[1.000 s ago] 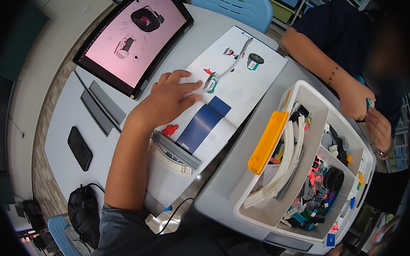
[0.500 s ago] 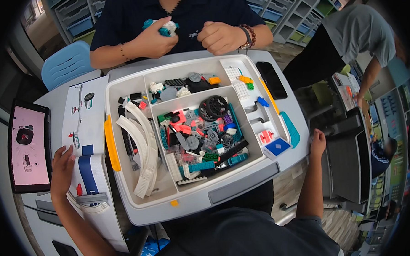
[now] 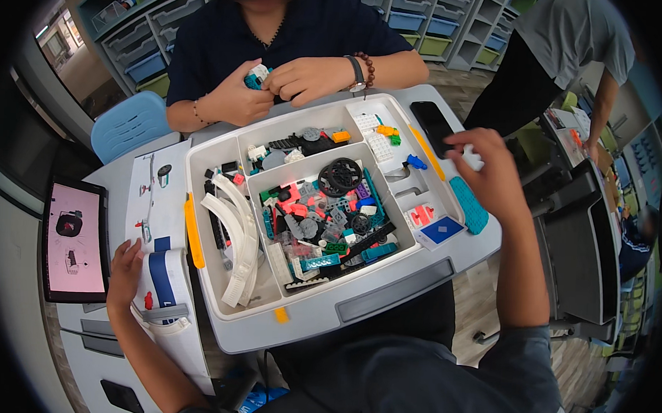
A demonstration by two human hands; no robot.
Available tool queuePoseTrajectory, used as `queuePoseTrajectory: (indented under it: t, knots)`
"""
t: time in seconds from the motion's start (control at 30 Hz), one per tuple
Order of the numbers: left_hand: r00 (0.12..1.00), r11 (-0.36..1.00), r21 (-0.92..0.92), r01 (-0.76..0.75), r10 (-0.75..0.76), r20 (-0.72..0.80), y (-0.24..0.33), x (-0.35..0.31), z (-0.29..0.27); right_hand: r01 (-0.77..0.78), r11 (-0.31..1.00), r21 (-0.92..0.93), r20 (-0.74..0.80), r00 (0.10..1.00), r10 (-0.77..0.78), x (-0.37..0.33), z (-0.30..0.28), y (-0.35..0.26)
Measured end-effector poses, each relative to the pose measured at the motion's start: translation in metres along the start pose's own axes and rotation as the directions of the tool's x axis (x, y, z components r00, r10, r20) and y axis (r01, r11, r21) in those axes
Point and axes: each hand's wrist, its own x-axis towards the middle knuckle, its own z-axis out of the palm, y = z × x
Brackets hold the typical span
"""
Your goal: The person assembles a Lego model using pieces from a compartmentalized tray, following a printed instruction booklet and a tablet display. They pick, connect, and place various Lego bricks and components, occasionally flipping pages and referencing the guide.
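Note:
My right hand [image 3: 489, 169] is raised over the table's right edge, near the black phone [image 3: 432, 128]. Its thumb and fingers pinch a small white piece [image 3: 473, 158] whose kind I cannot make out. On the left, my left hand [image 3: 125, 275] rests with fingers apart, between a printed building sheet [image 3: 143, 183] and a screen [image 3: 74, 243]. A white sorting tray [image 3: 216, 305] fills the table's middle. Inside lie mixed toy bricks [image 3: 326, 225], black wheels [image 3: 340, 177] and curved white track pieces [image 3: 233, 239].
Across the table, another person's hands [image 3: 277, 90] hold a white and teal brick build [image 3: 257, 76]. A teal plate [image 3: 469, 205] and a blue-and-white card [image 3: 442, 232] lie right of the tray. A blue chair [image 3: 131, 128] stands far left; another person [image 3: 567, 47] bends at the far right.
My right hand has risen from the table's right edge toward the phone, and a white piece now shows in its fingers. The person opposite has brought both hands together on the build.

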Motion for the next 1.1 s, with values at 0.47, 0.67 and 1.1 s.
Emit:
queuePoseTrajectory:
  t: [0.47,0.67,1.1]
  knots:
    - [0.999,1.000,-0.022,0.015,-0.016,-0.044,0.002,-0.003,0.011,0.180,0.984,0.015,0.478,0.863,-0.165,0.084,0.075,-0.009]
    - [0.987,0.986,-0.021,0.162,-0.162,-0.001,0.026,-0.016,-0.002,0.100,0.995,0.012,0.495,0.864,-0.093,0.084,0.082,-0.013]
    - [0.988,0.987,-0.054,0.151,-0.150,0.020,0.016,-0.009,0.003,0.104,0.994,0.022,0.511,0.853,-0.101,0.084,0.082,-0.002]
